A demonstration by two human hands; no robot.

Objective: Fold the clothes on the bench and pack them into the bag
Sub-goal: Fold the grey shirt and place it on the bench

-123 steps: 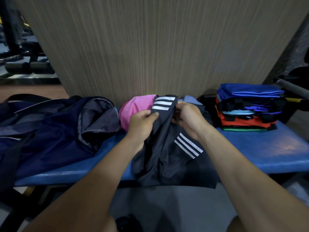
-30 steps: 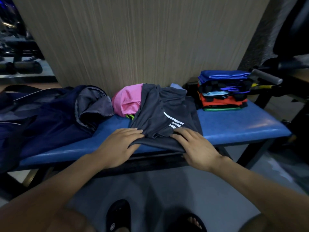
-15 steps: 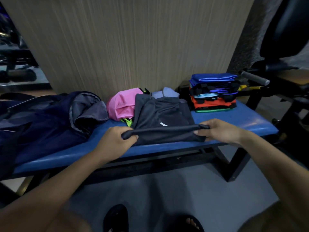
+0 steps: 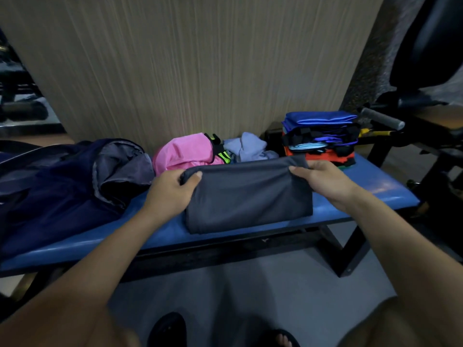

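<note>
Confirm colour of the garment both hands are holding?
Plain dark grey garment, no stripes showing; head view, the only one.

The navy bag (image 4: 50,186) runs off the left edge, so its full length and handles cannot be seen, and its open mouth is too dark to show any contents. The folded dark grey garment (image 4: 248,194) hides the fingers of the left hand (image 4: 170,194) and right hand (image 4: 323,184) behind its top corners, and covers the lower parts of the pink garment (image 4: 185,151) and pale blue garment (image 4: 248,146). A black and neon-green item (image 4: 221,152) between them is mostly buried and cannot be identified. Both forearms and the sandalled feet are cut off by the bottom edge. Gym equipment (image 4: 426,116) at right is dark and indistinct.
</note>
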